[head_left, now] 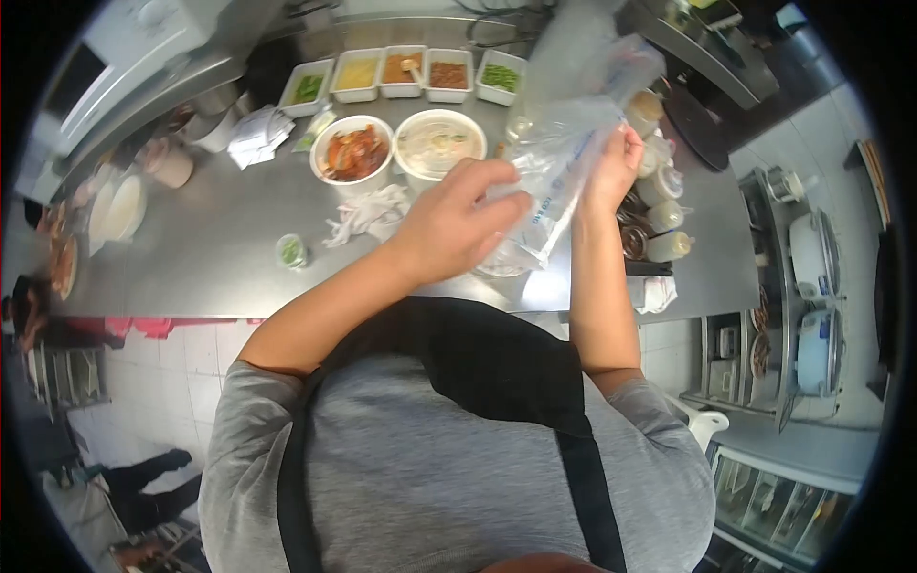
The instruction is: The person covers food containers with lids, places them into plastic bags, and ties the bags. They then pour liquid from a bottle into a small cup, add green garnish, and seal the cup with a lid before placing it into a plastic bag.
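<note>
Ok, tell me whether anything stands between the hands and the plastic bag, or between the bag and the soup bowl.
Nothing visible. The left hand and right hand both grip the plastic bag, held just beside the soup bowl with nothing between.

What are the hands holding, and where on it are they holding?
Both hold a clear crinkly plastic bag with blue print. The left hand pinches its lower left edge; the right hand pinches its right edge, higher up.
</note>
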{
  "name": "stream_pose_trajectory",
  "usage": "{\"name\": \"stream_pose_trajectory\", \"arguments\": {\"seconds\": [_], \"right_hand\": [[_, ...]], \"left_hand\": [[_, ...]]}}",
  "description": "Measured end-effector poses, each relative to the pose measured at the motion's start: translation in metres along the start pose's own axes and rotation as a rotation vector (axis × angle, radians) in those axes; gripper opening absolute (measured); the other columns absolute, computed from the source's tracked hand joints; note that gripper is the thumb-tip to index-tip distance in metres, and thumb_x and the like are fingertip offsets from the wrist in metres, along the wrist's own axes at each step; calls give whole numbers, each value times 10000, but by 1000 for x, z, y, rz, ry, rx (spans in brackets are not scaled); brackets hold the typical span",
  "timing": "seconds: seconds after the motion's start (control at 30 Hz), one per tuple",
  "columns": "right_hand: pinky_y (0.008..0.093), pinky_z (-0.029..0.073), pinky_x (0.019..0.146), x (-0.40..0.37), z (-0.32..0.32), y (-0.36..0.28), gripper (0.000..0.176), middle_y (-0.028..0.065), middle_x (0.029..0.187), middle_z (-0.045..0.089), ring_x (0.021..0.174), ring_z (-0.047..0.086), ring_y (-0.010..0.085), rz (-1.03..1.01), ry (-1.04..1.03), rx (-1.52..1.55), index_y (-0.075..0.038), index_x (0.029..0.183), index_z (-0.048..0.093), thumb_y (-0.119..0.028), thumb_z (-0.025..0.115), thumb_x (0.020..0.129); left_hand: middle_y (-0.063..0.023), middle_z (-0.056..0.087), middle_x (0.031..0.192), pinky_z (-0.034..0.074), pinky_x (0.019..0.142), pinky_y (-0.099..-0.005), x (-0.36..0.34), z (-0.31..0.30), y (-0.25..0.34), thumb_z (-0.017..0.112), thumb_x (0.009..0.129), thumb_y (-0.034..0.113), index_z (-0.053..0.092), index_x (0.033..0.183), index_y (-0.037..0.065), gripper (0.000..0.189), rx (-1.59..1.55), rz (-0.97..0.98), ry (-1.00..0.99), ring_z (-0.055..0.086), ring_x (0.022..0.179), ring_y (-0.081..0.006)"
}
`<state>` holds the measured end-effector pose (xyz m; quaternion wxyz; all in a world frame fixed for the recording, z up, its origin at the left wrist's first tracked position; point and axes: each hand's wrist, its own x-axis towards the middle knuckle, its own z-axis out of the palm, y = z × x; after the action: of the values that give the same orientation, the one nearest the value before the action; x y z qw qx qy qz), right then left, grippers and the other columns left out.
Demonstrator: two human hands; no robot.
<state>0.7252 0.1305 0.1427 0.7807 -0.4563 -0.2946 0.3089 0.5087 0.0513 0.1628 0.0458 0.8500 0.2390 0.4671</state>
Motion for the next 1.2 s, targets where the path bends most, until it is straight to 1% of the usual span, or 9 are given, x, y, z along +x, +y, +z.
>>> {"name": "stream_pose_trajectory", "arguments": {"seconds": [0.1,0.17,0.37,0.5,0.77,0.87,0.97,1.07,1.2], "right_hand": [[371,464,793,-51,39,2,492,97,1237,465,1072,456,186,156,-173,73,-91,1318,396,-253,616,908],[380,462,848,-97,51,4,629,134,1345,387,1167,395,216,-342,-407,-198,-103,1358,379,-158,699,820],[354,497,803,-175,91,35,415,118,1093,559,943,566,221,-805,-906,-487,-65,1157,482,30,630,781],[245,468,625,-204,118,42,280,25,837,547,690,547,100,619,-771,221,-48,1051,474,68,566,813],[211,378,554,-230,129,111,383,-44,641,473,562,423,54,-111,-831,-307,-98,1184,513,16,605,830],[225,397,583,-252,146,80,418,-17,654,493,600,454,58,708,-819,58,-85,1225,493,-6,603,829],[270,438,630,-266,144,62,471,18,727,545,659,513,90,499,-1364,-254,-86,1257,477,12,579,808],[314,460,665,-272,158,50,551,31,835,588,722,552,126,-180,-1220,-789,-111,1288,475,50,569,770],[325,463,678,-243,159,107,645,59,874,596,761,565,139,85,-1022,-523,-136,1335,439,62,571,735]], "left_hand": [[-91,587,880,493,692,-319,-21,-30,-25,675,677,-66,609,820,53,197,140,-104,167,592,784,-267],[-90,569,853,490,682,-313,-44,-50,-44,654,674,-88,600,811,49,201,187,-245,284,580,769,-262],[-91,531,935,483,652,-297,-98,-99,-14,643,684,-81,595,944,53,296,-14,-575,349,548,755,-188],[-94,512,945,480,640,-284,-150,-126,-38,603,735,-80,550,1065,53,360,136,-822,239,538,749,-167],[-15,539,800,467,644,-288,-192,-154,-57,584,760,-84,457,1110,102,416,-1626,-1107,386,551,773,-142],[-75,569,917,457,744,-266,-198,-154,-62,520,767,-108,405,1183,91,475,-629,-1479,257,560,836,-170],[-72,574,890,456,749,-271,-223,-141,-85,548,796,-79,387,1201,99,471,-387,-1281,601,562,844,-155],[-66,566,879,486,689,-283,-217,-157,-77,564,788,-78,382,1206,99,489,-601,-986,565,575,865,-176],[-86,577,902,508,731,-315,-204,-172,-66,546,789,-97,362,1257,97,539,-1227,-1238,429,597,899,-199]]}}
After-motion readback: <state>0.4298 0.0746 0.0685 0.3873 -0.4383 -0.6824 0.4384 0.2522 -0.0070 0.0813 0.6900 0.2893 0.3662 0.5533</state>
